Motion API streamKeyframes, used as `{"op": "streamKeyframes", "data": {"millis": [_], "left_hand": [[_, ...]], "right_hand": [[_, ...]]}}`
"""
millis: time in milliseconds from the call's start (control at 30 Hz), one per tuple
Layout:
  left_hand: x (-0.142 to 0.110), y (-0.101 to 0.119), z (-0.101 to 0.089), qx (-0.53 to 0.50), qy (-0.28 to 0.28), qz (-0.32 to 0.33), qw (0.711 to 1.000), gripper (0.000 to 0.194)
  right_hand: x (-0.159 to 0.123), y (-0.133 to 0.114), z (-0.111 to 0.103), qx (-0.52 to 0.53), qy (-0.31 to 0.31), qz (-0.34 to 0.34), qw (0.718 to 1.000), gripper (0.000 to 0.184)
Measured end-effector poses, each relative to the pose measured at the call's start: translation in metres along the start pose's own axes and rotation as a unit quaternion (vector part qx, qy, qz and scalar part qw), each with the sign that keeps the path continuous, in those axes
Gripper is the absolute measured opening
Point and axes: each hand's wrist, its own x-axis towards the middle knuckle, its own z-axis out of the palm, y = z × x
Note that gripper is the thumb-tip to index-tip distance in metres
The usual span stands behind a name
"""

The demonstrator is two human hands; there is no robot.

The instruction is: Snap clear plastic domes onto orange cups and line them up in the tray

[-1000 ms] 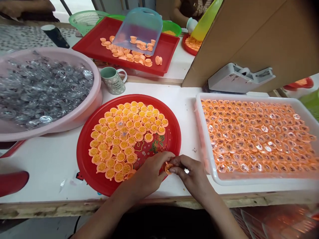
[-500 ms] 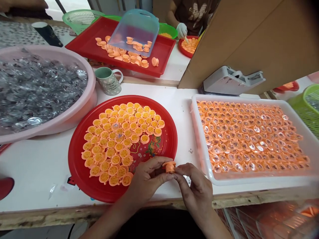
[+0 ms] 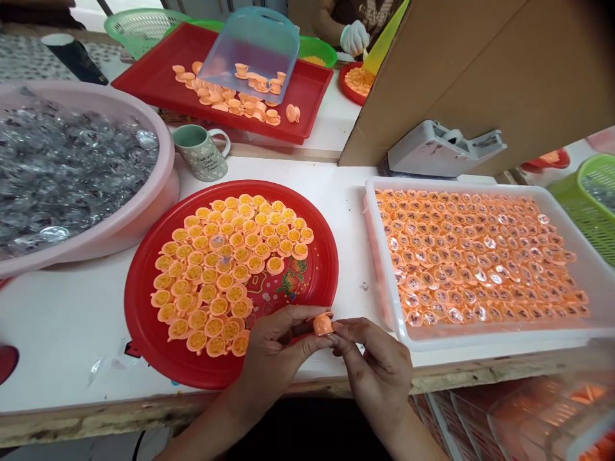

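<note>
A small orange toy teacup (image 3: 323, 324) with a saucer is tipped on its side above the near right rim of the round red tray (image 3: 319, 272). The thumb and fingers of my left hand (image 3: 273, 342) are closed on it. From the right, my right hand (image 3: 377, 358) pinches at its edge; whether a small piece is between those fingertips is hidden. Upright on the red tray stand many orange cups (image 3: 206, 276) with yellow filling. Rows of orange cups with shiny clear tops (image 3: 456, 256) fill most of the white tray (image 3: 480, 340) on my right.
A pink basin (image 3: 166, 150) of clear shiny pieces (image 3: 72, 166) stands left. Behind are a green mug (image 3: 204, 157), a red rectangular tray (image 3: 310, 93) with a blue scoop (image 3: 250, 45), a tape dispenser (image 3: 432, 153) and a cardboard panel (image 3: 456, 64). A co-worker's gloved hand (image 3: 354, 37) is beyond.
The toy cup has been turned in my fingers from facing up to lying on its side, and both hands stay on it. My view has swung slightly right.
</note>
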Motion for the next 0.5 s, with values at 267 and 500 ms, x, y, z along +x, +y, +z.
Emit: {"op": "streamKeyframes", "data": {"millis": [267, 500], "left_hand": [[-0.003, -0.007, -0.003, 0.114, -0.011, 0.015, 0.993, 0.013], [0.012, -0.020, -0.005, 0.210, -0.021, 0.019, 0.977, 0.016]], "right_hand": [[-0.007, 0.004, 0.012, -0.074, -0.039, 0.042, 0.996, 0.023], [0.004, 0.010, 0.014, 0.057, -0.060, 0.166, 0.983, 0.012]]}}
